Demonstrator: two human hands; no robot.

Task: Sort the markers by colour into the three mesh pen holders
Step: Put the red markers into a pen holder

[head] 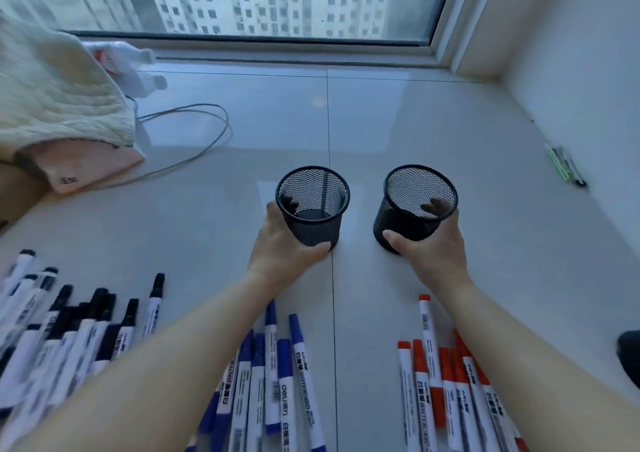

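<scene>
Pale tiled floor (433, 132) beneath a window, seen from above. At mid-frame stand two black mesh holders, both apparently empty: the left holder (312, 205) upright, the right holder (415, 205) tilted, its mouth leaning toward the upper right. The left hand (280, 243) curls round the left holder; the right hand (433, 247) grips the right one. A third holder is not identifiable in view. Along the lower edge lie three piles, long axes running roughly toward the holders: black markers (69, 327) lower left, blue markers (266, 375) under the left forearm, red markers (450, 379) beside the right forearm. Judged thus, each held holder sits directly above a matching pile. A cable (194, 146) loops upper left.
</scene>
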